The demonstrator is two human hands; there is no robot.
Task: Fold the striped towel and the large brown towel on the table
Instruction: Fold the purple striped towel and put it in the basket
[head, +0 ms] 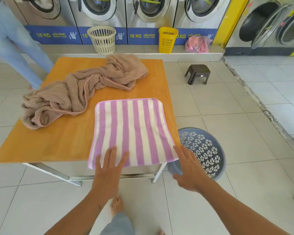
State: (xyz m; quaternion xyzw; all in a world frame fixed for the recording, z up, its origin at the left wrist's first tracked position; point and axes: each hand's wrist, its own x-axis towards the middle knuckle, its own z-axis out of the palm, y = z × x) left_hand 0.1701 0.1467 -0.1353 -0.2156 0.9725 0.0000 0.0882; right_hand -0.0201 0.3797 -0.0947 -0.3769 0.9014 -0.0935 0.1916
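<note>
— What does the head camera give you?

— I see the striped towel [131, 131] spread flat at the near right of the orange table [58, 143], its near edge over the rim. The left hand [107, 172] rests on that edge, fingers straight and spread. The right hand [188, 170] is at the near right corner, fingers straight, clasping nothing; I cannot tell if it touches.

— The other one?

— The large brown towel [80, 92] lies crumpled at the far left, apart from both hands. A grey laundry basket [204, 150] stands just right of the table.
</note>
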